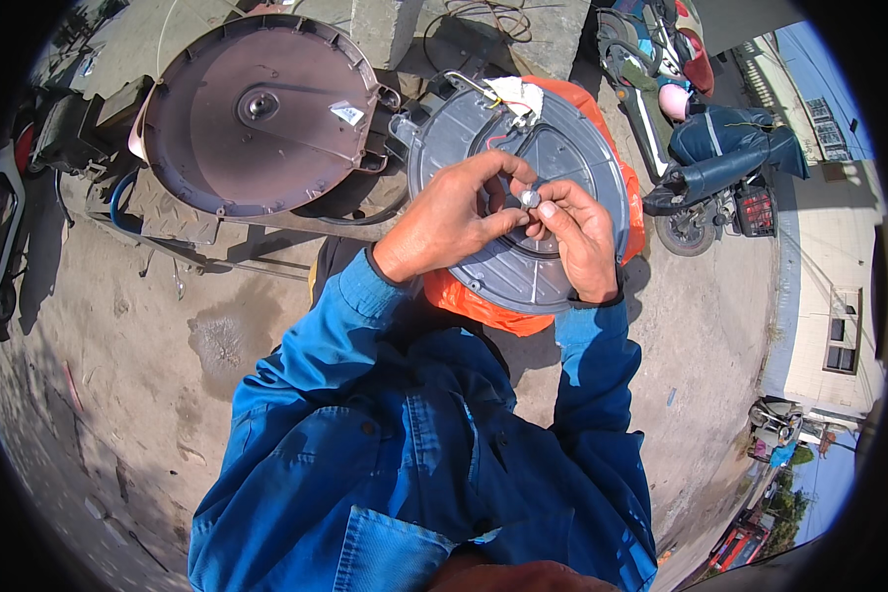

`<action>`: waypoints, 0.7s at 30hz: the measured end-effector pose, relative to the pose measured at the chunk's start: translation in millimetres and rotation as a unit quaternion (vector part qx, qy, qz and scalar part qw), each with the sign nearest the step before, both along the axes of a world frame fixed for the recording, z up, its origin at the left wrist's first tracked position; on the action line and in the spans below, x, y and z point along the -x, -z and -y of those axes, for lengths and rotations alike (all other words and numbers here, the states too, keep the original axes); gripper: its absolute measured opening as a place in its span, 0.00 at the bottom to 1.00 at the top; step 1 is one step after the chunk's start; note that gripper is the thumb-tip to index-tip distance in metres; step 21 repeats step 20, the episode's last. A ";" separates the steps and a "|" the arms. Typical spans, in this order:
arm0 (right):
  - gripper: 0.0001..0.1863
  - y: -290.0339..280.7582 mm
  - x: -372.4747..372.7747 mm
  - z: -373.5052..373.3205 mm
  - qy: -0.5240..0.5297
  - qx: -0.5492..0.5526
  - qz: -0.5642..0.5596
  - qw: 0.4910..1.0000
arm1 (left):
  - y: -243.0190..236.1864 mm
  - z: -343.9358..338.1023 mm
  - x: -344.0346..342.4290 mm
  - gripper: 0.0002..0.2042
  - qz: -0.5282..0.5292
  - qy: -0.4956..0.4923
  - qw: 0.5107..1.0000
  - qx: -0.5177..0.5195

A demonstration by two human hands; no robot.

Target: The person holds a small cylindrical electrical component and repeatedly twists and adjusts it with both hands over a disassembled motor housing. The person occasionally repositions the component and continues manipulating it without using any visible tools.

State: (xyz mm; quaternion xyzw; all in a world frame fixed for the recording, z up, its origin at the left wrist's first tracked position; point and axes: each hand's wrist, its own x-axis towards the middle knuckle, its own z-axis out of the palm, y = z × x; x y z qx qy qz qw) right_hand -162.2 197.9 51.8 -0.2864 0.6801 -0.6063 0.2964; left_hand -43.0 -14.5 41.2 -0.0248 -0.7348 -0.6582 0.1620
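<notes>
My left hand [459, 212] and my right hand [579, 237] meet over a round grey plastic cover [449, 158]. Between their fingertips sits a small silvery round piece [530, 198], pinched from both sides; its exact kind is too small to make out. Thumb and fingers of each hand are bent in and closed on it. Beneath my hands, the cover shows raised ribs and a ring-shaped middle, partly hidden by my fingers. A crumpled white cloth [516, 96] lies on the cover's far edge, beside a thin red wire [495, 141]. Orange plastic sheeting [488, 314] pokes out from under the cover.
On the left, a large brown round pan [237, 148] with a central hub rests on a metal frame [173, 219]. A parked scooter [705, 163] stands at the right, with a pink helmet [674, 102] on it. A wet patch [222, 340] marks the concrete floor.
</notes>
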 end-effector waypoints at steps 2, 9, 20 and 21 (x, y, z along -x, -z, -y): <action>0.11 0.2 0.4 -0.3 0.000 0.000 0.002 1.000 | -0.7 0.4 -0.6 0.17 0.001 0.004 1.000 -0.002; 0.10 -1.1 -1.6 0.5 0.009 0.003 0.003 1.000 | 1.2 -0.5 -0.8 0.17 0.003 0.012 1.000 -0.007; 0.09 -2.4 -3.1 2.5 0.011 -0.015 -0.035 0.999 | 8.1 -0.9 1.6 0.20 -0.017 0.006 1.000 -0.007; 0.09 -2.4 -3.1 2.5 0.011 -0.015 -0.035 0.999 | 8.1 -0.9 1.6 0.20 -0.017 0.006 1.000 -0.007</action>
